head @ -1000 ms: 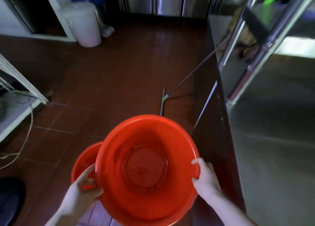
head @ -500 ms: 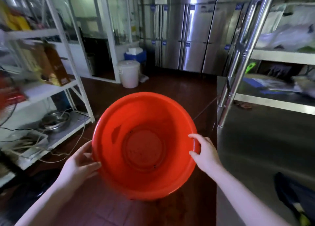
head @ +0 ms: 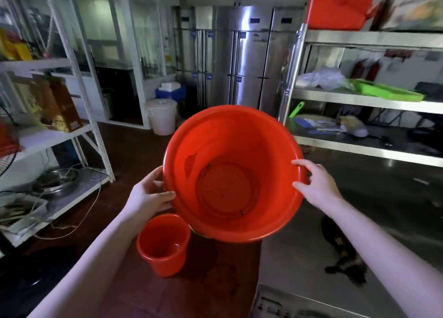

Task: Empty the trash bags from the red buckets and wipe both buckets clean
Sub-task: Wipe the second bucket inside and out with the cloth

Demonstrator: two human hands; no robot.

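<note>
The larger red bucket (head: 233, 173) is up in the air, tipped so its open mouth faces the viewer. It holds no bag; the round bottom shows a few small dark specks, and a darker smudge marks the left inner wall. The smaller red bucket (head: 164, 244) stands upright on the dark reddish floor, below and to the left of the raised one, nearer to us. It is also unlined, with a faint shine low inside.
</note>
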